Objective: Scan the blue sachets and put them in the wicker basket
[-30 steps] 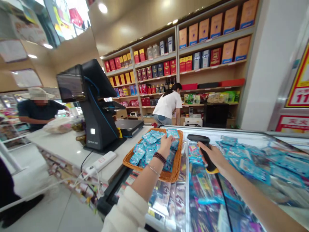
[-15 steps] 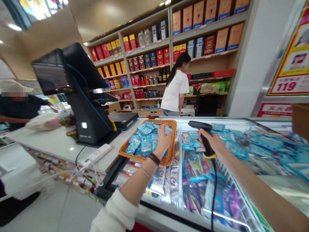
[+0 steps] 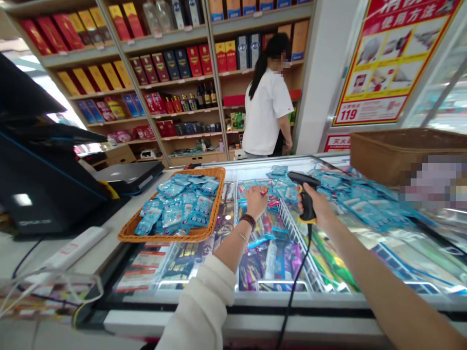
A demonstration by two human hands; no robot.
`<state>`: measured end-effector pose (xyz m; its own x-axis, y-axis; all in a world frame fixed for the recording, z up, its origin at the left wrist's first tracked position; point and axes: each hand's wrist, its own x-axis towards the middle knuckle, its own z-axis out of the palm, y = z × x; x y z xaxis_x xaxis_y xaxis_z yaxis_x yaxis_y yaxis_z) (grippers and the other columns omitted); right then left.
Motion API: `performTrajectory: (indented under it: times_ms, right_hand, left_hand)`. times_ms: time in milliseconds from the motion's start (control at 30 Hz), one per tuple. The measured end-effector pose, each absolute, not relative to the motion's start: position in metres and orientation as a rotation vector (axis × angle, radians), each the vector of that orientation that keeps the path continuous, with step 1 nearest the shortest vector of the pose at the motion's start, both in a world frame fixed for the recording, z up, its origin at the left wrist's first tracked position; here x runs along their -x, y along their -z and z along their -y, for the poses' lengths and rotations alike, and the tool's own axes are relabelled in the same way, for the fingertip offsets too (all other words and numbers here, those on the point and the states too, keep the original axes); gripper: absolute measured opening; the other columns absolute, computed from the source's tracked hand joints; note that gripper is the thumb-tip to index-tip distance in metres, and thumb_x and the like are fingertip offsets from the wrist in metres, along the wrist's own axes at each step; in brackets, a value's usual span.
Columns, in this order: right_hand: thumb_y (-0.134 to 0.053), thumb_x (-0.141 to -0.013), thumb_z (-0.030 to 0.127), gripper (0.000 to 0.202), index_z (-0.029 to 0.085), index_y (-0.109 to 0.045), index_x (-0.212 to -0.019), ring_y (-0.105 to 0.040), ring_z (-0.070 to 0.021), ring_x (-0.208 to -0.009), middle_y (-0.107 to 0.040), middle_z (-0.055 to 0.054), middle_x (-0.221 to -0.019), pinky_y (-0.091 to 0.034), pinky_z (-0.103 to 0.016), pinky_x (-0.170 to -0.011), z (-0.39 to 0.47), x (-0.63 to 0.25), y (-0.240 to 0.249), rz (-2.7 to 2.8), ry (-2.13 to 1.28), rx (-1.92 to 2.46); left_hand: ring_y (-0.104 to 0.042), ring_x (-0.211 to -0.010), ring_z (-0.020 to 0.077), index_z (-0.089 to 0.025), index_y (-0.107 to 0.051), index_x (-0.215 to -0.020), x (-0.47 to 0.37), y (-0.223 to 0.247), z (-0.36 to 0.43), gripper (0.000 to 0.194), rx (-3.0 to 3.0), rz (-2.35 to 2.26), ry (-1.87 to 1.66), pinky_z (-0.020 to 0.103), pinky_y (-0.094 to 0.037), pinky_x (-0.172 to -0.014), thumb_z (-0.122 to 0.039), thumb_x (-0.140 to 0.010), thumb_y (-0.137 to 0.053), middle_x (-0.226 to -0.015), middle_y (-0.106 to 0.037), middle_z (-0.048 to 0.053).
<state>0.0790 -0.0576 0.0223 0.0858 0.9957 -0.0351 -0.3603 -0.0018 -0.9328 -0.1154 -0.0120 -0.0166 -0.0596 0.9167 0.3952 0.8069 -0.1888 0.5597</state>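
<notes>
In my right hand [image 3: 316,201] is a black and yellow handheld barcode scanner [image 3: 307,206], gripped by its handle, with its cable hanging down. My left hand [image 3: 257,202], with a beaded bracelet at the wrist, is over the glass freezer top between the basket and the scanner. Its fingers are curled on a small blue packet with red on it [image 3: 263,191]; the fingertips are partly hidden. To its left, a woven orange basket [image 3: 220,199] holds many blue packets [image 3: 182,201]. More blue packets [image 3: 365,199] lie spread on the freezer top at right.
Under the glass, wire baskets hold colourful wrapped goods [image 3: 268,262]. A black checkout terminal [image 3: 40,180], a flat scale [image 3: 127,175] and a white power strip [image 3: 73,248] are at left. A brown bin [image 3: 383,155] stands at right. A person in white [image 3: 268,116] stands behind the freezer.
My left hand has moved from the basket rightward to the packets by the scanner. The view has turned right. The scanner stays in my right hand. The person behind has shifted.
</notes>
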Motion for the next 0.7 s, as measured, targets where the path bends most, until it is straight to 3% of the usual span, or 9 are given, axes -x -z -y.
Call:
performTrajectory:
  times_ms: [133,233,400,500,633,700]
  right_hand:
    - [-0.079,-0.077,0.054,0.039,0.018,-0.067,-0.086,-0.052,-0.0092,-0.038,-0.059,0.003,-0.057,-0.04,-0.02,-0.033,0.056,-0.076,-0.018,0.876,-1.284,0.987]
    - [-0.081,-0.074,0.056,0.043,0.016,-0.067,-0.086,-0.052,-0.0092,-0.038,-0.059,0.003,-0.057,-0.04,-0.02,-0.033,0.057,-0.072,-0.015,0.911,-1.255,0.998]
    - [-0.08,-0.072,0.057,0.044,0.018,-0.066,-0.085,-0.051,-0.0094,-0.038,-0.058,0.004,-0.057,-0.04,-0.021,-0.033,0.057,-0.065,-0.01,0.957,-1.235,1.008]
    - [-0.079,-0.074,0.057,0.041,0.019,-0.065,-0.084,-0.052,-0.0098,-0.039,-0.059,0.003,-0.058,-0.04,-0.022,-0.034,0.059,-0.061,-0.01,0.997,-1.24,0.998]
    - [-0.077,-0.076,0.054,0.036,0.021,-0.063,-0.082,-0.052,-0.0112,-0.04,-0.058,0.003,-0.058,-0.042,-0.023,-0.035,0.065,-0.055,-0.013,1.054,-1.245,0.997]
    - [-0.076,-0.076,0.054,0.036,0.021,-0.062,-0.08,-0.051,-0.0112,-0.039,-0.058,0.003,-0.056,-0.041,-0.023,-0.034,0.069,-0.051,-0.014,1.076,-1.255,0.999]
  left_hand:
    - [-0.04,-0.143,0.0347,-0.009,-0.054,-0.138,0.113,0.019,0.001,0.058,-2.098,-2.094,-0.977,0.048,-0.033,-0.117,-0.039,-0.09,-0.064,-0.151,-0.047,0.024]
    - [-0.054,-0.13,0.0324,-0.01,-0.063,-0.124,0.111,0.012,-0.002,0.044,-2.286,-2.026,-0.729,0.043,-0.042,-0.111,-0.042,-0.094,-0.06,-0.135,-0.061,0.021]
    - [-0.07,-0.103,0.0295,-0.006,-0.065,-0.116,0.108,0.0,0.005,0.032,-2.357,-1.977,-0.462,0.038,-0.053,-0.089,-0.025,-0.102,-0.043,-0.106,-0.071,0.021]
    - [-0.073,-0.092,0.027,-0.01,-0.064,-0.122,0.119,0.005,0.012,0.032,-2.302,-1.909,-0.679,0.036,-0.053,-0.087,-0.021,-0.103,-0.041,-0.091,-0.073,0.015]
    - [-0.072,-0.085,0.026,-0.014,-0.068,-0.116,0.145,0.026,0.016,0.026,-1.842,-1.814,-1.404,0.038,-0.053,-0.086,-0.019,-0.098,-0.048,-0.082,-0.072,0.01]
    - [-0.069,-0.08,0.023,-0.016,-0.067,-0.113,0.154,0.038,0.014,0.025,-1.559,-1.694,-1.605,0.037,-0.054,-0.084,-0.018,-0.094,-0.052,-0.079,-0.07,0.006]
